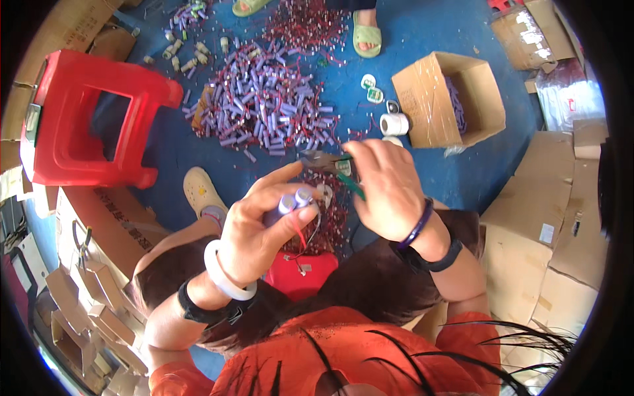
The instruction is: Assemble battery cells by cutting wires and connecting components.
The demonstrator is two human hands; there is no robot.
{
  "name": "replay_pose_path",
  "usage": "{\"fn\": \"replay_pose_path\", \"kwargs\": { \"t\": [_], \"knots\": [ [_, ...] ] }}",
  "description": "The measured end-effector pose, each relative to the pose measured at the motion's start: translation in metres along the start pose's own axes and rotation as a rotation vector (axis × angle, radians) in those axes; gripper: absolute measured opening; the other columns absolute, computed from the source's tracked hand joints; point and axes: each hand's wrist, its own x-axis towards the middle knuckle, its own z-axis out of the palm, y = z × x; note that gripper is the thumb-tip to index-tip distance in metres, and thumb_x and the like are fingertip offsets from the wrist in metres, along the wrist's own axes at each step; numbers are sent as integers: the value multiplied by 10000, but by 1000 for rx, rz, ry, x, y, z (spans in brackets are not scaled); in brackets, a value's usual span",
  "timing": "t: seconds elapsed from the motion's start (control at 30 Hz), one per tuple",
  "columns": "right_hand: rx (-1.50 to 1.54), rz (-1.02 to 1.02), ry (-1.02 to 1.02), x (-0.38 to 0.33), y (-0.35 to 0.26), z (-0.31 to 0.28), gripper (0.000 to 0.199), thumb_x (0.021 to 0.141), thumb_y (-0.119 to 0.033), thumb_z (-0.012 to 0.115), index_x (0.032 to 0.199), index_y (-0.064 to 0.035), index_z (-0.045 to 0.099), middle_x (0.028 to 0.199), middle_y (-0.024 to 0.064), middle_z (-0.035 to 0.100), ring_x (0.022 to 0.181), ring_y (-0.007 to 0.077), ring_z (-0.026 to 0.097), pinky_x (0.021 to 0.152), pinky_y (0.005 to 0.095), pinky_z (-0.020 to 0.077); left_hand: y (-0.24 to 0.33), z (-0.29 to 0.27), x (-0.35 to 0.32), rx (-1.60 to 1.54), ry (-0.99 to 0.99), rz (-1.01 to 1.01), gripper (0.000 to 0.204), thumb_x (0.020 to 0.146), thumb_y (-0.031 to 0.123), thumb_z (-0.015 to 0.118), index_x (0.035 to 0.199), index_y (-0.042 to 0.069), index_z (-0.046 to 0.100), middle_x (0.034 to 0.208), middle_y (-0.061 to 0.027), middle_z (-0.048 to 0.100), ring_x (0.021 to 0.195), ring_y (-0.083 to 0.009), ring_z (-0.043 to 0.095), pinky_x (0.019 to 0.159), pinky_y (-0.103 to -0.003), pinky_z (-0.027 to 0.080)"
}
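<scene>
My left hand is closed around a pair of purple cylindrical battery cells, their ends facing up. Red and dark wires with a small white connector dangle from the cells. In my right hand is a pair of cutting pliers with green handles, fingers wrapped round it. The metal jaws point left, just above the cells and apart from them. Beyond my hands a large heap of purple cells with red wires covers the floor.
An open cardboard box with purple cells inside stands to the right, a white roll beside it. A red plastic stool is on the left. Cut red wires lie below my hands. Another person's sandalled foot shows at the top.
</scene>
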Motion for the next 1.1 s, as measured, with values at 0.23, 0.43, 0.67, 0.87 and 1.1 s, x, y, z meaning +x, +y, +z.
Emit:
{"fn": "replay_pose_path", "kwargs": {
  "t": [0.23,0.43,0.67,0.87,1.1],
  "knots": [
    [474,-53,76,-6,9,-19,388,759,-260,751,1054,-65,593,882,103,581,842,304,568,746,394,443,-37,-5,-10,-194,98,-60,208,868,91,698,1050,3,650,998,-48,650,806,-93,601,757,-242,500],
    [65,-109,171,-5,1,-16,383,685,-102,738,1039,-168,608,1012,42,547,1000,269,535,863,425,369,-32,-4,-7,-52,130,109,160,830,85,730,969,22,685,996,-65,668,894,-132,592,793,-264,457],
    [82,-167,177,-4,-1,-10,414,655,-114,747,1043,-163,610,997,42,537,985,265,538,886,435,377,-34,-4,-12,16,79,177,145,843,32,705,983,24,665,1023,-63,654,910,-113,583,796,-260,459],
    [93,-237,228,-5,-7,-8,421,634,-111,751,1030,-159,619,994,37,535,962,257,543,901,441,382,-38,-1,-17,-182,41,33,189,885,68,671,1063,14,640,999,-38,641,871,-92,583,791,-248,469],
    [123,-286,276,-3,-11,-7,408,624,-87,747,1008,-160,627,961,27,541,924,253,555,872,435,397,-30,-1,-21,-123,-81,22,195,904,126,660,1065,19,634,952,-33,630,824,-87,567,756,-242,468]
  ]
}}
